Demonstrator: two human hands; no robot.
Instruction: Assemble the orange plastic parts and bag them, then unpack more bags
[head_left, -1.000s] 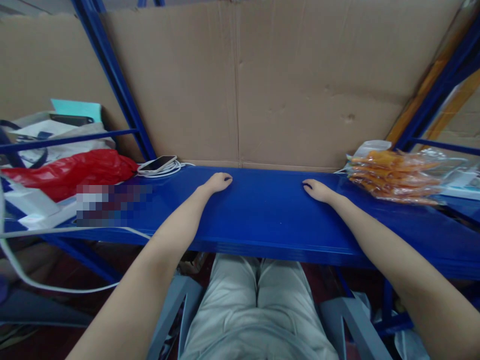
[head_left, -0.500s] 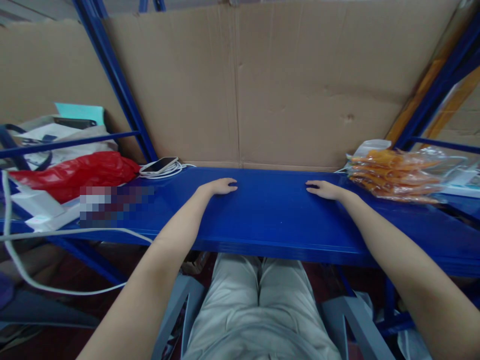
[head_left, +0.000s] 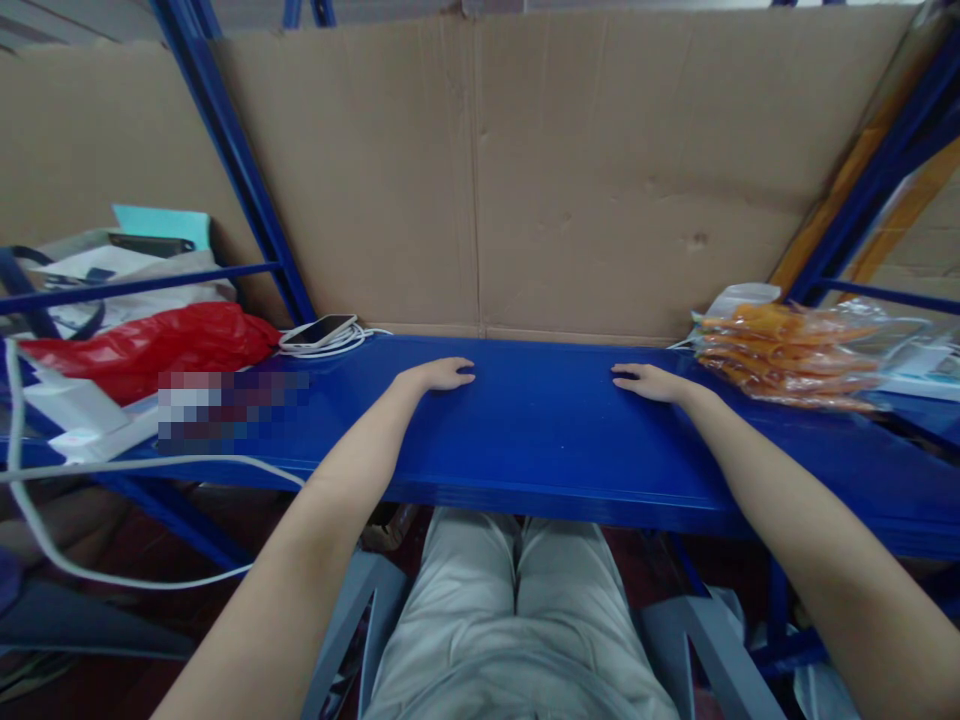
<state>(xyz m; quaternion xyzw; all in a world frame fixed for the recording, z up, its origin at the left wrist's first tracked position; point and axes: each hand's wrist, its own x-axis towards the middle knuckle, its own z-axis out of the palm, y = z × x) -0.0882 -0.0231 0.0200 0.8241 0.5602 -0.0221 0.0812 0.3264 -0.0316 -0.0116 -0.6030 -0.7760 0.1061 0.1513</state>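
On the blue bench (head_left: pixel 540 440): both hands lie palm-down near the middle, well apart from each other, holding nothing
Left hand (head_left: pixel 448 374): fingers loosely spread, thumb apart; nearest loose things are the phone (head_left: pixel 324 329) and the coiled white cable (head_left: pixel 324 352) around it, toward the back left
Right hand (head_left: pixel 643 382): fingers parted too; nearest are the orange pieces in clear plastic (head_left: pixel 787 350), to its right
Latest change: over the last second the curled fingers have opened out; over the last half second hardly anything moved
Meaning: both hands seem free and at rest; the phone and orange pieces lie where they lay
Palms: hidden, so how firmly they press cannot be told
Pixelated patch (head_left: pixel 225 412): masks whatever lies in front of the red bag (head_left: pixel 180 345)
Orange pieces: glare and folds hide their number and shape
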